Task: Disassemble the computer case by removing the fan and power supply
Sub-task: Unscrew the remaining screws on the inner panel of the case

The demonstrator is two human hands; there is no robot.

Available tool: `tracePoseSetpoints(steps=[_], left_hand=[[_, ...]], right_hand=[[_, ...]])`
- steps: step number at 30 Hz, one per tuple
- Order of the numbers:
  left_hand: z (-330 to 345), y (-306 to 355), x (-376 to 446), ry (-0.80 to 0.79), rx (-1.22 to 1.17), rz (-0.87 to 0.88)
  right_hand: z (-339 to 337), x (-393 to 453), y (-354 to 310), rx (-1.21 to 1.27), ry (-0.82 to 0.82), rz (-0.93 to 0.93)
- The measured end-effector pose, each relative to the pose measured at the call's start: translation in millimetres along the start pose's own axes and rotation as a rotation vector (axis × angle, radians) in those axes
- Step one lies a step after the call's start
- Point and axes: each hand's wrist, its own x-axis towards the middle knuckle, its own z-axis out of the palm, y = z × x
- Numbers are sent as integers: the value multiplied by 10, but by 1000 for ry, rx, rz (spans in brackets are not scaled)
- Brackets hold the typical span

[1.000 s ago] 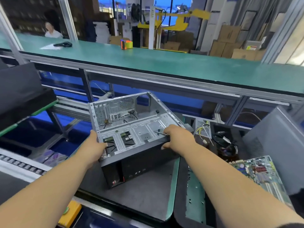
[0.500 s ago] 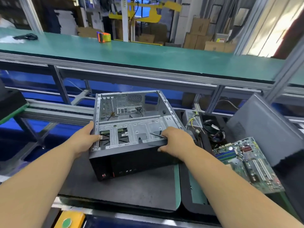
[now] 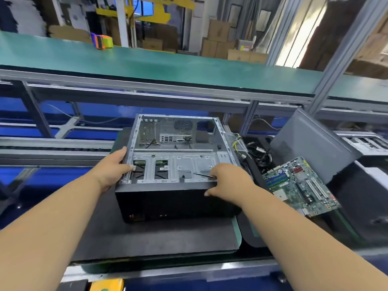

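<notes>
An open black and silver computer case (image 3: 174, 164) lies on its side on a dark mat (image 3: 159, 236), its bare metal interior facing up. My left hand (image 3: 114, 166) grips the case's left rim, thumb hooked over the edge. My right hand (image 3: 227, 182) grips the near right rim and also holds a thin screwdriver (image 3: 202, 175) whose shaft points left over the metal tray. A power supply (image 3: 237, 141) with yellow wires lies just right of the case, beside a tangle of black cables (image 3: 259, 153). I cannot pick out a fan.
A green motherboard (image 3: 300, 185) lies to the right on a dark tray. A grey side panel (image 3: 310, 143) leans behind it. A long green bench (image 3: 147, 61) runs across the back with an orange tape dispenser (image 3: 101, 42). A yellow button (image 3: 107, 285) sits at the near edge.
Both hands have turned the case so its front panel now faces me squarely, and it has shifted slightly right on the mat. The grips on both rims are unchanged.
</notes>
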Motion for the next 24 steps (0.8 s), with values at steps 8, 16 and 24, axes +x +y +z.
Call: tracePoseSetpoints(steps=[8, 16, 24], left_hand=[[4, 42, -16, -7, 15, 0], [392, 598, -345, 158, 277, 321], [806, 1066, -401, 9, 266, 261]], right_hand=[[-68, -6, -70, 1, -61, 45], [-294, 236, 3, 221, -210, 5], [-432, 742, -51, 151, -157, -384]])
